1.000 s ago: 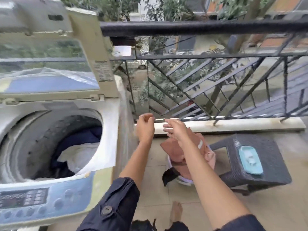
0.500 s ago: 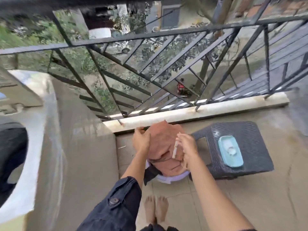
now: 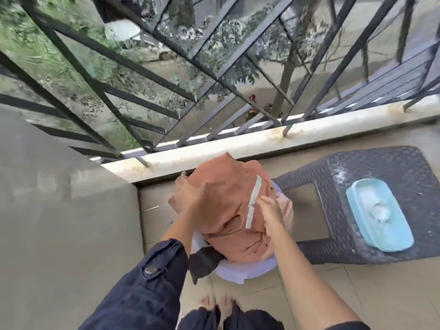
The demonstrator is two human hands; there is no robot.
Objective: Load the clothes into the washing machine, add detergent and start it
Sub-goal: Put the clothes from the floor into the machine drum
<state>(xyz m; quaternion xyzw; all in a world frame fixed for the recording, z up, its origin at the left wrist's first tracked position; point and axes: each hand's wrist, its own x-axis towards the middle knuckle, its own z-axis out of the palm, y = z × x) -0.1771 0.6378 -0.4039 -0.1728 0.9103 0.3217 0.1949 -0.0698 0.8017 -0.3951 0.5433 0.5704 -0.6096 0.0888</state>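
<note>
the rust-orange garment lies heaped atop the white basin, long axis running away from the person, the left hand grasping it over the basin's left rim, the right hand pressed to it over the right rim, its grip blurred beyond telling, both equally near.

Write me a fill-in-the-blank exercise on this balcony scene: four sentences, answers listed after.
1. The left hand and right hand hold the rust garment over a lavender tub standing on the ____.
2. The light blue tray rests on the dark woven ____.
3. The powder in that tray is ____.
4. A ____ cloth hangs over the tub's near rim.

Answers: floor; stool; white; black.
</note>
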